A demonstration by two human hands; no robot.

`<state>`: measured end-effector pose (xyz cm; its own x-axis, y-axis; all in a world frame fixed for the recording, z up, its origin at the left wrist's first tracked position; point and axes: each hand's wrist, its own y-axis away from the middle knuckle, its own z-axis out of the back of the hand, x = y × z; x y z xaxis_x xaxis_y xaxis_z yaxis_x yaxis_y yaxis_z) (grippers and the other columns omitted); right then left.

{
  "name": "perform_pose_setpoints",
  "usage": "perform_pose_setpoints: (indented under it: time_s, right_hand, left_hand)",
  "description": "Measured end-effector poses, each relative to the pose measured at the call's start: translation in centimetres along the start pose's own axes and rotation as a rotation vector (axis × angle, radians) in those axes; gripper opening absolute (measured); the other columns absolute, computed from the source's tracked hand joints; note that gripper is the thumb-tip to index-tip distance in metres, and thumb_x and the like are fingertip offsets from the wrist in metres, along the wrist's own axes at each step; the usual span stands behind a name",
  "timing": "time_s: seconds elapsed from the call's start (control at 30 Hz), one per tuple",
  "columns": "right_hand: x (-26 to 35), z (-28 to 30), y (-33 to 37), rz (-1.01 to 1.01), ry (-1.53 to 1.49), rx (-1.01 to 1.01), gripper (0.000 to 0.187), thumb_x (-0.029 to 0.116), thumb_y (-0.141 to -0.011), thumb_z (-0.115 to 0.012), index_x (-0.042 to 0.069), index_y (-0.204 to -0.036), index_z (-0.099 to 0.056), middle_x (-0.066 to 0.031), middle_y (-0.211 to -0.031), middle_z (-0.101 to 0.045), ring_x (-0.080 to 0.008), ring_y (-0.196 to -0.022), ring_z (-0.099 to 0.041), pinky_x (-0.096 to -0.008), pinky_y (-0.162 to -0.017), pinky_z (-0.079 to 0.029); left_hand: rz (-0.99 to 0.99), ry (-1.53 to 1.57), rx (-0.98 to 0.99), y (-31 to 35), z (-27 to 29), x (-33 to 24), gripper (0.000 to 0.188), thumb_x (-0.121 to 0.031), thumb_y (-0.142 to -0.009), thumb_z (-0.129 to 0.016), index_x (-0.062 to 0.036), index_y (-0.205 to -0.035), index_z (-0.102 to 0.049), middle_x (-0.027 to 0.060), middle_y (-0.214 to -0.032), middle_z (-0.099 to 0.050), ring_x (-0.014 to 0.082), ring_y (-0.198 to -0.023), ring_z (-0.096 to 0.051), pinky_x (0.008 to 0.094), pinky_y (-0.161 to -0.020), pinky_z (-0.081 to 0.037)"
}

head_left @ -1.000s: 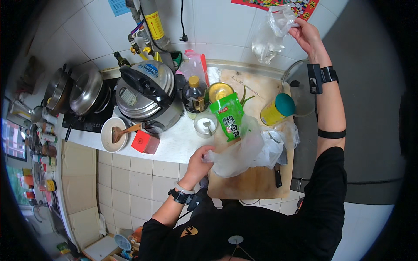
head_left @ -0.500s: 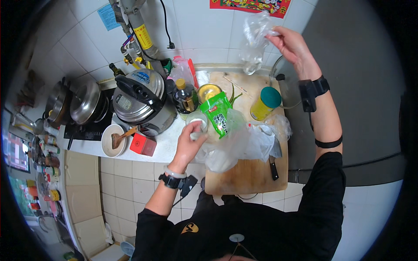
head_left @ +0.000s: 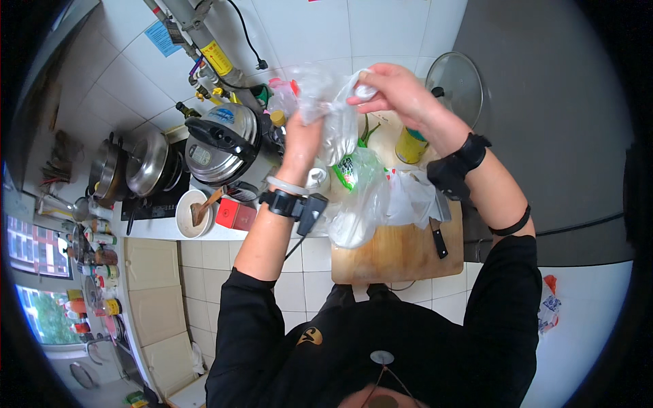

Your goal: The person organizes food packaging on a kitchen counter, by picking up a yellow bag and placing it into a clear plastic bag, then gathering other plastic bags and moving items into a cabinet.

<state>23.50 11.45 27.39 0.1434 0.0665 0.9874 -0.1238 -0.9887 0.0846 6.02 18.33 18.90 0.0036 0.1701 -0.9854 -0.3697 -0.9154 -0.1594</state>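
A clear plastic bag (head_left: 338, 129) is stretched between my hands, above the far part of the counter. My left hand (head_left: 303, 141) is closed on its left side, the fingertips partly hidden by the film. At its other end, my right hand (head_left: 400, 94) pinches the bunched plastic between thumb and fingers. Just below the bag lies a green packet (head_left: 345, 173), mostly covered. Another cloudy plastic bag (head_left: 357, 224) rests over the near part of the wooden cutting board (head_left: 381, 262). A small white-topped container (head_left: 316, 178) sits beside my left wrist.
A pressure cooker (head_left: 221, 146) and a red box (head_left: 236, 215) stand at the left, near a white bowl (head_left: 185, 216) with a wooden spatula. On the right are a knife (head_left: 439, 241), a yellow canister (head_left: 411, 146) and a glass lid (head_left: 457, 75) against the dark cabinet side (head_left: 544, 136).
My right hand has brought the clear bag left and nearer. My left hand has risen from beside the white-topped container and taken hold of the bag. The head view has shifted.
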Motion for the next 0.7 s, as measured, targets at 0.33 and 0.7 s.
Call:
perform_pose_setpoints:
  time_s: [0.33,0.7]
  right_hand:
    - [2.6,7.5,1.0,0.068,0.479,-0.232,0.022,0.03,-0.083,-0.063,0.01,-0.077,-0.058,0.0035,-0.074,-0.055,-0.005,-0.065,-0.05,-0.0173,-0.055,-0.038]
    - [2.3,7.7,1.7,0.204,0.446,-0.192,0.022,0.03,-0.084,-0.061,0.009,-0.078,-0.06,0.0041,-0.073,-0.054,-0.0042,-0.066,-0.045,-0.0185,-0.061,-0.037]
  left_hand:
    - [0.17,0.25,0.001,-1.6,2.5,-0.3,0.039,-0.018,-0.082,-0.061,-0.0042,-0.117,-0.053,0.0053,-0.11,-0.059,0.0173,-0.1,-0.054,0.0352,-0.083,-0.043]
    - [0.208,0.153,0.067,-2.8,1.6,-0.7,0.029,-0.024,-0.087,-0.053,-0.0132,-0.114,-0.059,-0.001,-0.107,-0.06,0.0114,-0.097,-0.052,0.0344,-0.081,-0.041]
